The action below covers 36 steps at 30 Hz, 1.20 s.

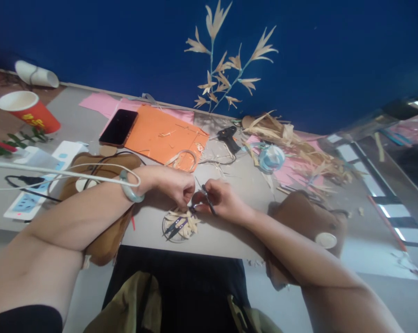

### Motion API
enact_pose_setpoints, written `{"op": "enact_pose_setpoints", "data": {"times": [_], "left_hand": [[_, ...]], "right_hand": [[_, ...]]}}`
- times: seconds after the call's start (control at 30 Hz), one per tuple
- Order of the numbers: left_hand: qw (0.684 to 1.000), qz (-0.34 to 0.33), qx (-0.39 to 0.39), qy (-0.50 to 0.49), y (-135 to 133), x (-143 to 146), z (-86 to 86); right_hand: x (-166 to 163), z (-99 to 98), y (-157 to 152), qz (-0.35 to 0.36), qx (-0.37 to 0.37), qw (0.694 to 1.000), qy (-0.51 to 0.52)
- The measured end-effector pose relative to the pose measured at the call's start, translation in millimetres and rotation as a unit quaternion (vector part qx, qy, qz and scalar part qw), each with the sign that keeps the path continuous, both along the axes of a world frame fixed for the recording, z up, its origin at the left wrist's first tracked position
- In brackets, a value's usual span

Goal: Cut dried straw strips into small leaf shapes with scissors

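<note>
My right hand (226, 201) is closed around small dark-handled scissors (209, 200), whose thin tip points up and to the left. Close beside it, my left hand (179, 187) has its fingers pinched together; what they hold, if anything, is hidden. Just below both hands, a small round dish (164, 226) holds pale, husk-like strips (191, 225). A pair of dark, purplish thread snips (176, 228) lies on top of the strips.
Behind stands a branch of husk flowers (214, 83). An orange sheet (153, 132), phone (118, 127), glue gun (229, 138), tape roll (271, 158) and husk pile (295, 143) lie beyond my hands. Left are a power strip (28, 203) and red cup (38, 115). Brown cushions (299, 215) support both arms.
</note>
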State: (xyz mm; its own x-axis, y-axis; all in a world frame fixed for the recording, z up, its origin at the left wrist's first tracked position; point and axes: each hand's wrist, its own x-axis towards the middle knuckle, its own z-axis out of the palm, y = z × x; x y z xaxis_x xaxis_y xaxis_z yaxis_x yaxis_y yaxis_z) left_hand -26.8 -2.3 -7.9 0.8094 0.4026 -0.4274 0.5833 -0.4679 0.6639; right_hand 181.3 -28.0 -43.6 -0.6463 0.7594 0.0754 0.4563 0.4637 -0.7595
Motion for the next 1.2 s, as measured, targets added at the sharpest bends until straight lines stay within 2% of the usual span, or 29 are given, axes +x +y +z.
{"op": "enact_pose_setpoints", "data": {"times": [0.13, 0.3, 0.43, 0.53, 0.6, 0.73, 0.97, 1.2], "left_hand": [[1.000, -0.004, 0.029, 0.001, -4.1, 5.1, 0.4], [0.999, 0.016, 0.028, 0.013, -7.9, 9.4, 2.1], [1.000, 0.011, 0.023, 0.000, -6.7, 7.7, -4.1], [1.000, 0.000, 0.023, -0.015, -4.2, 5.5, -10.6], [0.999, -0.004, 0.018, -0.029, -2.7, 4.2, -14.1], [1.000, 0.002, 0.008, -0.027, -0.9, 2.3, -15.0], [1.000, -0.011, -0.005, -0.004, -1.4, 2.2, -2.4], [1.000, 0.011, -0.021, 0.016, -2.4, 1.9, -1.2]], "right_hand": [[-4.5, 2.0, -4.0, 0.015, -0.003, 1.000, -0.018], [-5.2, 0.9, -6.2, 0.015, -0.024, 0.999, -0.017], [-4.2, -2.4, -6.6, 0.010, -0.129, 0.991, 0.037], [-4.3, -2.8, -6.9, 0.008, -0.229, 0.969, 0.092], [-4.7, -1.9, -6.7, 0.002, -0.264, 0.958, 0.113], [-5.1, 0.5, -5.7, 0.000, -0.284, 0.950, 0.129], [-3.5, 1.1, -5.2, 0.009, -0.287, 0.944, 0.160], [-2.7, 1.2, -4.8, 0.016, -0.306, 0.928, 0.210]]}}
